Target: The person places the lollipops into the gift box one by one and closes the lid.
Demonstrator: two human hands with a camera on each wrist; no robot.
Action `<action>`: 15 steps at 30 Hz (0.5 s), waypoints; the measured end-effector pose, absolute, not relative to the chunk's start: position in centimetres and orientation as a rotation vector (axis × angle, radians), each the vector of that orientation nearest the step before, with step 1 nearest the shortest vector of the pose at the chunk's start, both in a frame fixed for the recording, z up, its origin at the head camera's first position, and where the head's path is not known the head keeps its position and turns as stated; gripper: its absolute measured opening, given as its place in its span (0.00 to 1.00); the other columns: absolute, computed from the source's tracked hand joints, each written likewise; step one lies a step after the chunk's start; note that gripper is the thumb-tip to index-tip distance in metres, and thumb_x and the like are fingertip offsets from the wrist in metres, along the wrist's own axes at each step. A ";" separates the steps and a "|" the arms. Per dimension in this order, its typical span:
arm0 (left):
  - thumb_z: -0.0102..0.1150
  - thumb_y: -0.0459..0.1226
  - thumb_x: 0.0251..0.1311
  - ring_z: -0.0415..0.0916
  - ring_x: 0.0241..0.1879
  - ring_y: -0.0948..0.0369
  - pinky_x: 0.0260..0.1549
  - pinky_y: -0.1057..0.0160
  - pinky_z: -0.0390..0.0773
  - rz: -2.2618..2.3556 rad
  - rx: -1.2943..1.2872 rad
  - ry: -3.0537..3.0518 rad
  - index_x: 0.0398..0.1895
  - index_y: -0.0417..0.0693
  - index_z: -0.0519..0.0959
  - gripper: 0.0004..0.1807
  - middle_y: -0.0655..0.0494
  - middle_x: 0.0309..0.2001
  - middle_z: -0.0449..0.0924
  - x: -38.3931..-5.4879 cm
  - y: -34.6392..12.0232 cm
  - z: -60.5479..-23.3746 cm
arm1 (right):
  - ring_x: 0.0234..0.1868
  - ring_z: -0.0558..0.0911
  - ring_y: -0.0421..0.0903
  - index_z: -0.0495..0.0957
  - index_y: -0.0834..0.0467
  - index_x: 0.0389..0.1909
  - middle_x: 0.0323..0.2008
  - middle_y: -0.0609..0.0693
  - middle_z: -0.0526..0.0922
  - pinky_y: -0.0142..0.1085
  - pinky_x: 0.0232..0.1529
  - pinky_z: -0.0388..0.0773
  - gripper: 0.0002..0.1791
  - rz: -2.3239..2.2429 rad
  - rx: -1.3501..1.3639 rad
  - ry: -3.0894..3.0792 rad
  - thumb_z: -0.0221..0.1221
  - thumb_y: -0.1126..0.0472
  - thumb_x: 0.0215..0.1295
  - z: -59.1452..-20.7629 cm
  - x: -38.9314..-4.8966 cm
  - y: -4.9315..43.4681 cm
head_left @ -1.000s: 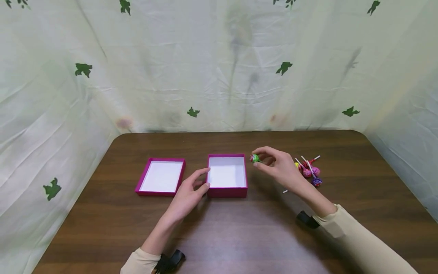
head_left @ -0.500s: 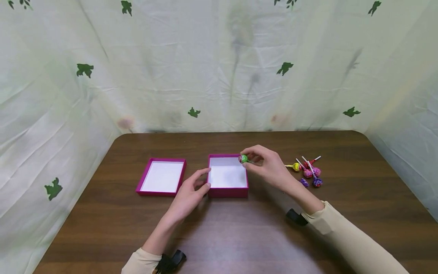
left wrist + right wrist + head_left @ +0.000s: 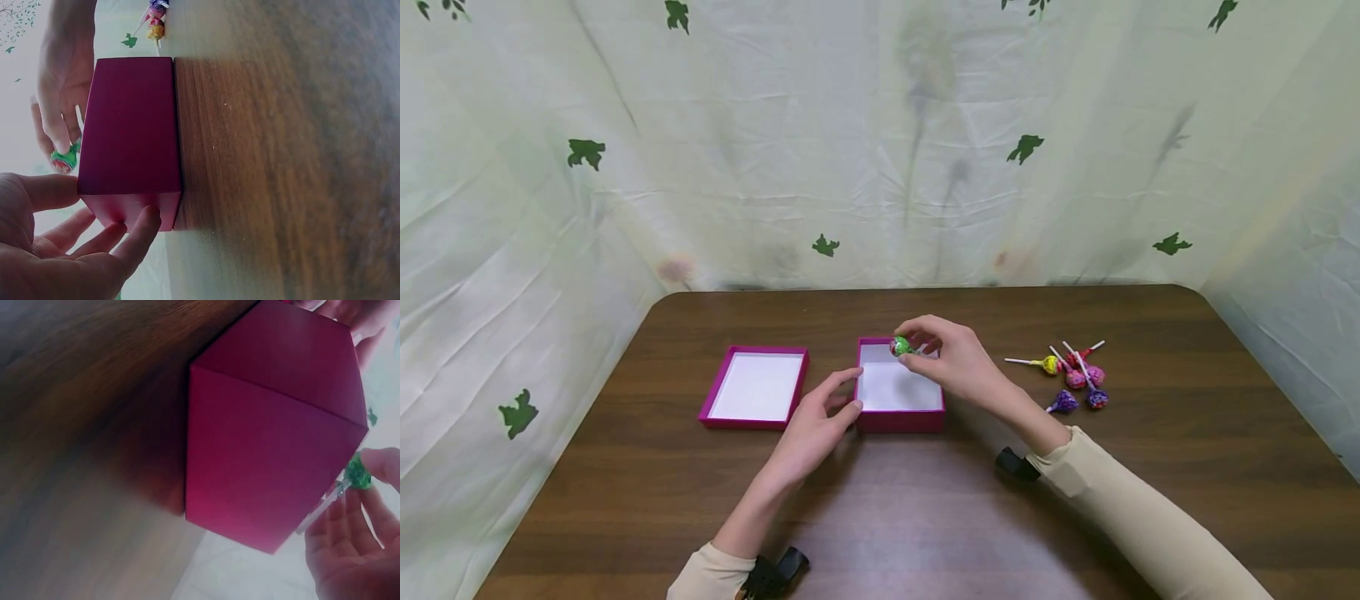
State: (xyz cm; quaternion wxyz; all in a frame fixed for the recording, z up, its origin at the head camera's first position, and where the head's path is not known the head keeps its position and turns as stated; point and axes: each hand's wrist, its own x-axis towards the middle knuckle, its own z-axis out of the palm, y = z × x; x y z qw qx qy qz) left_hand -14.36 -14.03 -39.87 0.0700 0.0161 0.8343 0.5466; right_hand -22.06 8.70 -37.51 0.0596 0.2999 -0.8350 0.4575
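Observation:
A magenta box [image 3: 898, 422] with a white inside stands uncovered at the middle of the table. My left hand [image 3: 814, 429] rests its fingertips against the box's left side, the fingers spread along that wall in the left wrist view. Over the box opening, my right hand [image 3: 958, 362] pinches a green-wrapped lollipop [image 3: 900, 346] by its head between thumb and fingers. The lollipop's white stick [image 3: 319, 511] points back toward the right hand's palm, near the box rim in the right wrist view.
The box lid [image 3: 756, 385] lies inside up to the left of the box. To the right are several lollipops: a yellow one [image 3: 1049, 364], a purple one [image 3: 1063, 402] and a cluster of pink, red and blue ones [image 3: 1086, 377]. A pale leaf-print curtain [image 3: 865, 167] hangs behind the table [image 3: 880, 517].
My right hand has moved left with the green lollipop, from beside the box to over its opening. The yellow and purple lollipops have come into view behind it. The left hand stays put.

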 end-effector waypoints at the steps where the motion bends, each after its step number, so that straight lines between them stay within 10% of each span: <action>1: 0.57 0.37 0.67 0.74 0.59 0.50 0.50 0.50 0.78 1.647 0.052 2.511 0.68 0.58 0.70 0.26 0.52 0.67 0.69 -14.4 -14.0 -39.9 | 0.41 0.80 0.39 0.82 0.52 0.47 0.40 0.39 0.82 0.39 0.45 0.79 0.14 1.385 0.918 -2.533 0.68 0.61 0.59 -37.6 -22.1 8.5; 15: 0.56 0.36 0.67 0.73 0.60 0.49 0.53 0.46 0.76 1.687 0.073 2.494 0.69 0.53 0.70 0.26 0.52 0.69 0.66 -14.3 -14.0 -39.9 | 0.36 0.80 0.39 0.84 0.53 0.43 0.34 0.42 0.83 0.34 0.39 0.77 0.12 1.231 0.905 -2.763 0.69 0.64 0.56 -38.3 -23.1 6.0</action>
